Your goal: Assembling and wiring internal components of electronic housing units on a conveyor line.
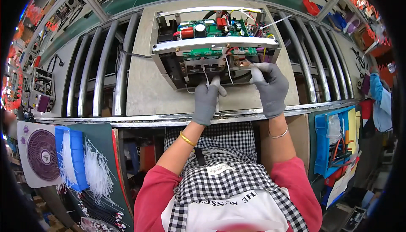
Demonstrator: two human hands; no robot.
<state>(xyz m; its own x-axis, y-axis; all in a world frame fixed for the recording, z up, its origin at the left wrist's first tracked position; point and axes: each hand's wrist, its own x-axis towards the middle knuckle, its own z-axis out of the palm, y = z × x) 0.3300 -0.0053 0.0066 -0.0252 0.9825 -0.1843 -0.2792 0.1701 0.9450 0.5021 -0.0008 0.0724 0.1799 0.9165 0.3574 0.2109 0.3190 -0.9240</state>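
An open metal chassis with green circuit boards, red parts and loose wires stands on a pale board before me. My left hand, in a grey glove, is at its lower front edge. Its fingers are closed on a white cable tie hanging from the front. My right hand, also gloved, pinches at the chassis's right front corner; what lies between its fingertips is too small to name. Another white tie dangles between the hands, and one more sticks out at the upper right.
Metal rollers flank the board on both sides. At lower left are a blue bin, a pile of white cable ties and dark wires. A blue tray with hand tools sits at right.
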